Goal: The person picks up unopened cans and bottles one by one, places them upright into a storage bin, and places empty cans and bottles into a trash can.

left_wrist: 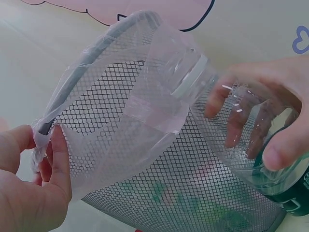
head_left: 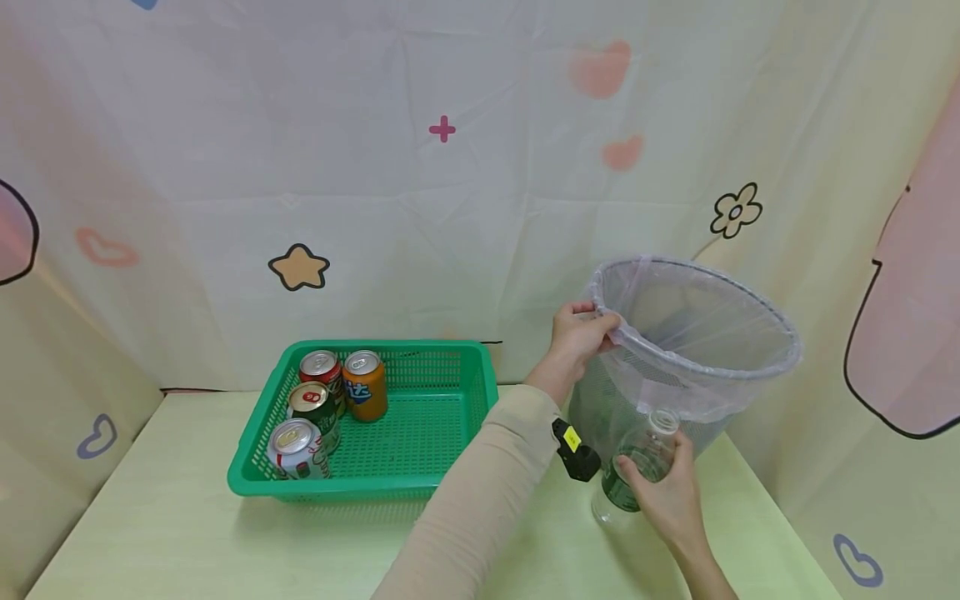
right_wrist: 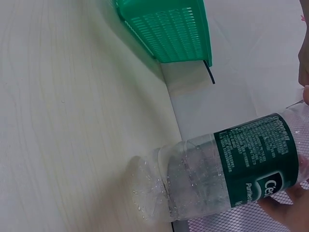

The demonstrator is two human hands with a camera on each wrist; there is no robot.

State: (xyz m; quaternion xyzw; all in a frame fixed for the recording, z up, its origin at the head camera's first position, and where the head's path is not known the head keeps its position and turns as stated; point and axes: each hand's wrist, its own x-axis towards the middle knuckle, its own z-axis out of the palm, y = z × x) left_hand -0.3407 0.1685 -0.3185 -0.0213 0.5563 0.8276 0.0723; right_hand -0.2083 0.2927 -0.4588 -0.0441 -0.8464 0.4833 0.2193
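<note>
My left hand (head_left: pixel 585 337) pinches the rim of a wire-mesh bin (head_left: pixel 611 392) lined with a thin translucent bag (head_left: pixel 675 379). In the left wrist view the thumb and fingers fold the bag over the rim, and the bin leans. My right hand (head_left: pixel 671 492) grips a clear plastic bottle (head_left: pixel 652 450) with a green label (right_wrist: pixel 256 159) around its upper body. The bottle stands tilted in front of the bin, its neck toward the bin's side, and no cap shows on it. Droplets cling inside its base in the right wrist view.
A green plastic basket (head_left: pixel 486 375) sits on the table at left. Grouped at its left end are an orange can (head_left: pixel 365 387), a red can (head_left: pixel 318 367), a dark green can (head_left: pixel 315 412) and a white can (head_left: pixel 296 450). A printed curtain (head_left: pixel 487 208) hangs behind.
</note>
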